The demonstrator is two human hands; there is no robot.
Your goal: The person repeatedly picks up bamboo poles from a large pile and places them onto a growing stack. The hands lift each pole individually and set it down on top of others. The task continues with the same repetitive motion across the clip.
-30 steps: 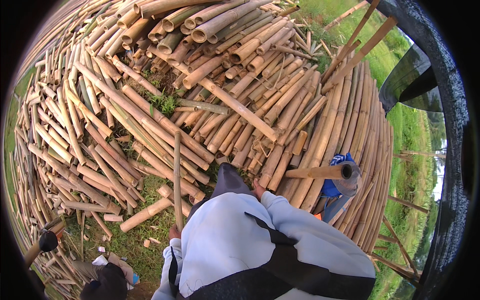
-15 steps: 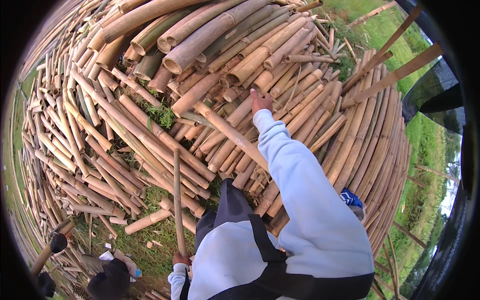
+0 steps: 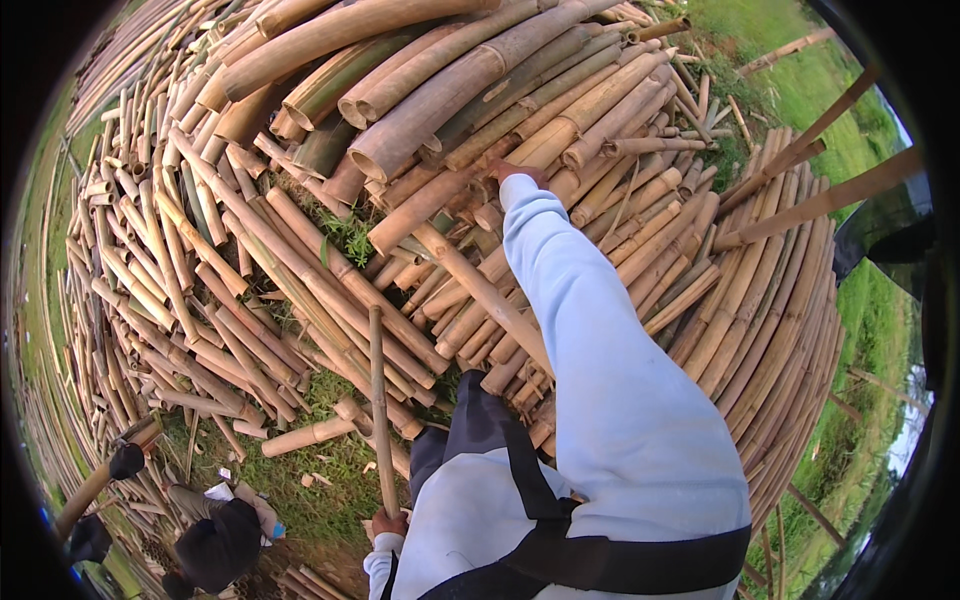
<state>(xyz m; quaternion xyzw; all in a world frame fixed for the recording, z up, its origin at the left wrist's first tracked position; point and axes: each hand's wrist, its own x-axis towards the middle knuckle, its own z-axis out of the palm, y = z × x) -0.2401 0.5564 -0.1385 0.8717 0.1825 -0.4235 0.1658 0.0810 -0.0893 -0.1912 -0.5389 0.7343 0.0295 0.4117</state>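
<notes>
My left hand (image 3: 390, 522) is closed around the lower end of a thin bamboo stick (image 3: 381, 420), which stands nearly upright beside my left leg. My right arm stretches forward over the pile, and my right hand (image 3: 518, 174) rests among the cut bamboo poles. It is touching or very near a reddish-brown bamboo pole (image 3: 425, 210) that slants down to the left. The fingers are mostly hidden by the sleeve and wrist, so their grip is unclear. Just above lie thicker bamboo poles (image 3: 430, 100) with hollow cut ends facing me.
Bamboo poles (image 3: 170, 290) lie in loose heaps on the left, and long ones (image 3: 760, 300) are stacked on the right. Slanted posts (image 3: 830, 195) rise at the right edge. Another person (image 3: 220, 545) is low at the left, near a wooden-handled tool (image 3: 85, 500). Grass (image 3: 330, 500) shows between.
My right hand has reached farther forward, from the lower pole ends to the reddish-brown pole. The view has shifted slightly. My left hand still holds the stick.
</notes>
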